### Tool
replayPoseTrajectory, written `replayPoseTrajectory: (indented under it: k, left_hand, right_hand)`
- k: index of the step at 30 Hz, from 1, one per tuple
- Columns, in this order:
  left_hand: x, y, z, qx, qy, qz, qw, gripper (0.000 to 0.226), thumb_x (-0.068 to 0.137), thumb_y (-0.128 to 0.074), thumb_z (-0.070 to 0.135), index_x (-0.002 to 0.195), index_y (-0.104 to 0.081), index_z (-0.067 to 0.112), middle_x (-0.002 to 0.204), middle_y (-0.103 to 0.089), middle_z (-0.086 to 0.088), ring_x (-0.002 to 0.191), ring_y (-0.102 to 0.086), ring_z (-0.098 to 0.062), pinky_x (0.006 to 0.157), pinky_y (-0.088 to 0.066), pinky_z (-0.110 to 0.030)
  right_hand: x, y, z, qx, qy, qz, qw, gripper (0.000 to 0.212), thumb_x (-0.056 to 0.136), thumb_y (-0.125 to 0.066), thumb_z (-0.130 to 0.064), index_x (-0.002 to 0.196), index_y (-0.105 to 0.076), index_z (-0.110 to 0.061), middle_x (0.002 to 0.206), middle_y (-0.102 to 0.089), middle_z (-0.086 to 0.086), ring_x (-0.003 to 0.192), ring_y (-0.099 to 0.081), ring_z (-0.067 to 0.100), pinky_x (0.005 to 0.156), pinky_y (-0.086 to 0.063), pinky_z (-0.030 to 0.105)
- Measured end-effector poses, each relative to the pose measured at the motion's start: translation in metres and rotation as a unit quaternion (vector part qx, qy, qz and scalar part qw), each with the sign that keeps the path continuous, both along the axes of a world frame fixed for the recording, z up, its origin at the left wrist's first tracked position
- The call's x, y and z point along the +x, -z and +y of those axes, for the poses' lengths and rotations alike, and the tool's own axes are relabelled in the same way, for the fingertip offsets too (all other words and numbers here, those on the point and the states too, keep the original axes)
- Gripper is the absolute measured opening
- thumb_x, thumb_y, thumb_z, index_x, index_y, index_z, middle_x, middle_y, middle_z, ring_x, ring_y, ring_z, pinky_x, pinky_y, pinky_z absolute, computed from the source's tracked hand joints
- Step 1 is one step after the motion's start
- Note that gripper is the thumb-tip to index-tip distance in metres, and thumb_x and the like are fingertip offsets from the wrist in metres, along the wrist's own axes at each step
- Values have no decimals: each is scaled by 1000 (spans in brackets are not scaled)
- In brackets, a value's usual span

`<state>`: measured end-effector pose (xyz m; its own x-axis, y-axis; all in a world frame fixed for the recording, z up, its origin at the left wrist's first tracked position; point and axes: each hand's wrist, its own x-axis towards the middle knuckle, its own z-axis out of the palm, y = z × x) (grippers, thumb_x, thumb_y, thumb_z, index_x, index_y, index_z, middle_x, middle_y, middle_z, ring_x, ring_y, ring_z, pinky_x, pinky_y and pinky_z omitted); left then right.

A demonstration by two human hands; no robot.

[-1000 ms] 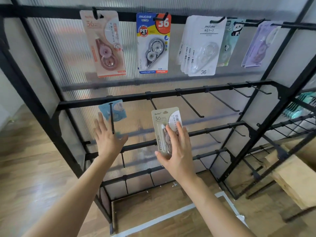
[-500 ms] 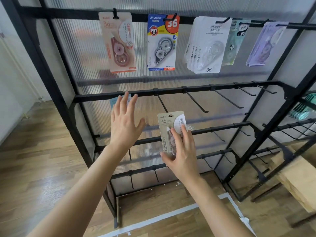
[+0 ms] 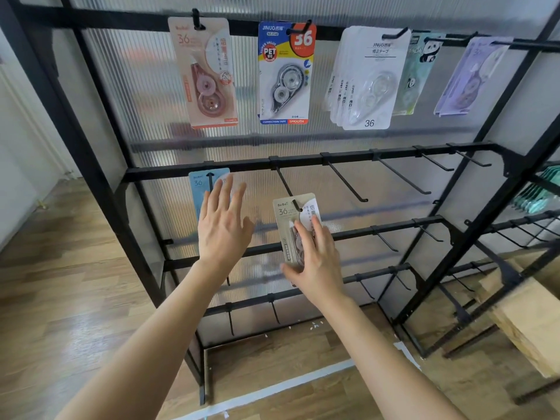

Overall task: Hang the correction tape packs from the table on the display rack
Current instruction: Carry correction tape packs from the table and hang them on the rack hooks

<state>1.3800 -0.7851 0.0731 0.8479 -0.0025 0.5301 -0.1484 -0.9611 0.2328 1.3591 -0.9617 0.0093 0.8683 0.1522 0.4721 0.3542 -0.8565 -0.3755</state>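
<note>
The display rack [image 3: 306, 161] is a black frame against a ribbed translucent panel [image 3: 142, 95]. A plywood box [image 3: 524, 316] sits low on the right, and a white tape line [image 3: 272, 389] crosses the wooden floor [image 3: 60, 298]. Teal packs [image 3: 542, 192] hang on a neighbouring rack at the right edge.

The top rail carries five hanging lots: a pink pack [image 3: 206, 71], a blue-and-yellow pack [image 3: 285, 74], a white stack [image 3: 368, 80], a panda pack [image 3: 415, 74] and a purple lot [image 3: 466, 77]. The second rail has six hooks, four of them bare.

On its leftmost hook hangs a blue pack [image 3: 198, 184], its lower part hidden by the left hand [image 3: 222, 225], which is spread flat and holds nothing. The right hand [image 3: 315, 259] grips a beige pack [image 3: 289, 216], fingers on its front and thumb at its lower left edge. The second hook's tip shows at the pack's hanging hole; I cannot tell whether it is through.

Half a second ago the beige pack sat below that tip, and the left hand covered nearly all of the blue pack.
</note>
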Motion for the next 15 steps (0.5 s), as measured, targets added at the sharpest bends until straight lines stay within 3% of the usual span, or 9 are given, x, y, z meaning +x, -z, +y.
replayPoseTrajectory:
  k: [4, 8, 11, 15]
  left_hand:
    - [2, 4, -2, -15, -12, -17, 1000, 69, 87, -62, 16, 148, -29, 13, 156, -22, -14, 145, -18, -30, 117, -6, -39]
    - [6, 8, -3, 4, -28, -47, 999, 71, 80, -69, 12, 144, -37, 8, 150, -32, -20, 139, -31, -36, 114, -21, -46]
    - [8, 9, -4, 17, -41, -57, 997, 72, 77, -72, 11, 141, -41, 7, 148, -36, -21, 137, -35, -36, 112, -21, -44]
    - [10, 10, -4, 32, -54, -82, 995, 72, 72, -77, 11, 137, -46, 5, 143, -43, -23, 131, -43, -38, 109, -24, -47]
  right_hand:
    - [31, -1, 4, -16, -2, 22, 1000, 84, 79, -72, -40, 148, -29, -21, 157, -15, 16, 140, -22, 40, 105, -35, 53]
    - [68, -6, 12, -69, 2, 76, 995, 87, 87, -58, -52, 152, -5, -29, 160, 7, 9, 145, -3, 35, 114, -21, 52]
    - [92, -9, 18, -85, -5, 94, 992, 88, 90, -54, -53, 152, 3, -29, 159, 14, 8, 145, 2, 37, 115, -15, 53]
    - [121, -10, 20, -84, -21, 92, 992, 89, 88, -58, -50, 152, 0, -29, 159, 13, 9, 144, 0, 37, 112, -22, 52]
